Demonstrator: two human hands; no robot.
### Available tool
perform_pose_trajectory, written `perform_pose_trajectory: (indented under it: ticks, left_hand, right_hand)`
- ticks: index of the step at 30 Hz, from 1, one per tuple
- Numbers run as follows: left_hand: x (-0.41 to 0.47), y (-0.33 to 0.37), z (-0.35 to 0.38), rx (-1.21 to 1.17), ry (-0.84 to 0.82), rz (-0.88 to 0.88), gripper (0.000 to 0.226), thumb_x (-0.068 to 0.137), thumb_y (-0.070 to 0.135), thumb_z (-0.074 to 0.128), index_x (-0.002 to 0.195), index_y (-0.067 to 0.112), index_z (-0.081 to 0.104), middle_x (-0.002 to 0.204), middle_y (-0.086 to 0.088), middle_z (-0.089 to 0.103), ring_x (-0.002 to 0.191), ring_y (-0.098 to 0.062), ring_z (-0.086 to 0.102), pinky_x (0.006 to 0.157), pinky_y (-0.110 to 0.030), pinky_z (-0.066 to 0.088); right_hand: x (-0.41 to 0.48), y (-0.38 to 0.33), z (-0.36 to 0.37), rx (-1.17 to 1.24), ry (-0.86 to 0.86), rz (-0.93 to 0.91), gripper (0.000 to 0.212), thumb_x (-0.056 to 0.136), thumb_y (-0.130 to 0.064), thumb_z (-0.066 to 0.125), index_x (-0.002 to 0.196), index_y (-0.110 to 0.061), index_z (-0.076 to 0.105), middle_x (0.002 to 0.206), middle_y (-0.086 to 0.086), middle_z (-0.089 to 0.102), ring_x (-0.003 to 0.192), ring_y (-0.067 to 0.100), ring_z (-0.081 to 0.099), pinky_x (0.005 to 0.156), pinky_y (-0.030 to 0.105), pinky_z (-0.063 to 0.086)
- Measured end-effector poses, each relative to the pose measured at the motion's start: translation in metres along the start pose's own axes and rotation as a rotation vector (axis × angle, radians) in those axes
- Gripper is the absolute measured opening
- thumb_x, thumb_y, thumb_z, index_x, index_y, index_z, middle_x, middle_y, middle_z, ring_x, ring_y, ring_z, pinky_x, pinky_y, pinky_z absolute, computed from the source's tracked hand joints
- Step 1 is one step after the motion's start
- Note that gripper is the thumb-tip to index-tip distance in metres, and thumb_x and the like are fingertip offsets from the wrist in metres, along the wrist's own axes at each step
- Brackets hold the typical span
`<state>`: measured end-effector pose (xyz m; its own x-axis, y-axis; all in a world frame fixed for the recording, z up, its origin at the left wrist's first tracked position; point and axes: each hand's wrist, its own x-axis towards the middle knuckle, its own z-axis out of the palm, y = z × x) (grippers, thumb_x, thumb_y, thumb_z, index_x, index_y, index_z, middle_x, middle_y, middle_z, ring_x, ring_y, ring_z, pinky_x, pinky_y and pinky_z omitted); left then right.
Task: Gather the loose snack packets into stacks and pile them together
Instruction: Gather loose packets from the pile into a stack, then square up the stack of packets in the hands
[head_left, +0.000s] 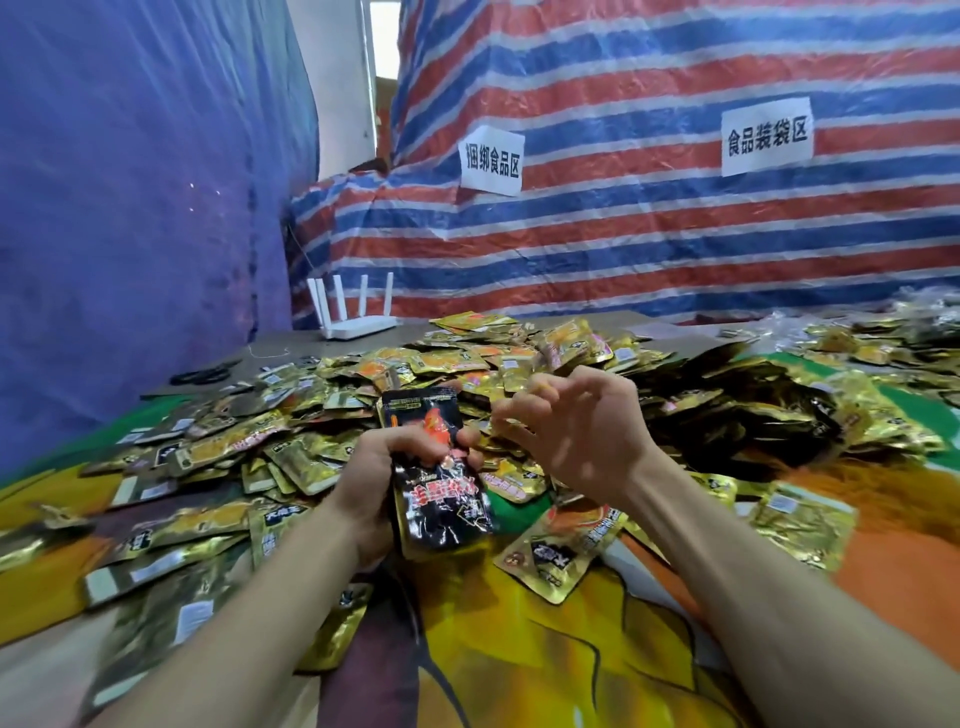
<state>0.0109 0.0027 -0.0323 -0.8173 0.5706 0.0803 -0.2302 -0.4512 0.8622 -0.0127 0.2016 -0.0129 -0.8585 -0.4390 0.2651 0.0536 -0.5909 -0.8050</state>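
Observation:
A large heap of loose gold snack packets covers the table, with darker packets to the right. My left hand grips a stack of black packets with red print, held upright above the table. My right hand hovers just right of the stack, fingers curled like a claw and holding nothing. One gold packet lies alone on the cloth below my right wrist.
A colourful printed cloth covers the near table. A white router stands at the back left. Black scissors lie on the bare board. A striped tarpaulin with two paper signs forms the back wall; a blue sheet hangs left.

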Motion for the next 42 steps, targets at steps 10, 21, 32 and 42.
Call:
perform_pose_trajectory:
  ticks: [10,21,32,42]
  left_hand:
    - [0.003,0.001,-0.004,0.038,0.192,0.052,0.034,0.056,0.003,0.064,0.090,0.004,0.068,0.083,-0.013,0.060,0.073,-0.028,0.061,0.076,-0.041,0.054]
    - [0.015,0.004,-0.013,0.009,1.022,0.522,0.066,0.063,0.009,0.075,0.127,0.003,0.058,0.107,-0.021,0.071,0.085,-0.034,0.070,0.064,-0.043,0.058]
    - [0.012,-0.003,0.011,-0.241,0.760,0.318,0.050,0.089,0.018,0.062,0.136,0.004,0.054,0.128,-0.022,0.065,0.112,-0.040,0.067,0.084,-0.046,0.059]
    - [0.012,-0.003,0.007,-0.219,0.685,0.275,0.012,0.089,0.020,0.057,0.092,0.012,0.065,0.087,-0.012,0.068,0.081,-0.032,0.068,0.078,-0.041,0.057]
  right_hand:
    - [0.006,0.013,-0.001,-0.322,-0.023,0.080,0.046,0.101,0.003,0.048,0.136,-0.024,0.061,0.109,0.009,0.075,0.063,0.018,0.068,0.051,0.025,0.057]
    - [0.001,0.044,0.022,-0.774,0.081,0.008,0.061,0.073,-0.016,0.090,0.121,-0.047,0.067,0.131,0.003,0.059,0.100,0.019,0.073,0.067,0.044,0.064]
    - [0.003,0.068,0.037,-0.768,0.119,-0.312,0.059,0.062,-0.017,0.089,0.116,-0.030,0.068,0.106,-0.013,0.072,0.100,0.004,0.070,0.081,0.020,0.056]
    - [0.006,0.071,0.031,-0.858,0.138,-0.313,0.061,0.057,-0.016,0.093,0.111,-0.026,0.067,0.104,-0.012,0.070,0.091,-0.007,0.067,0.073,0.006,0.048]
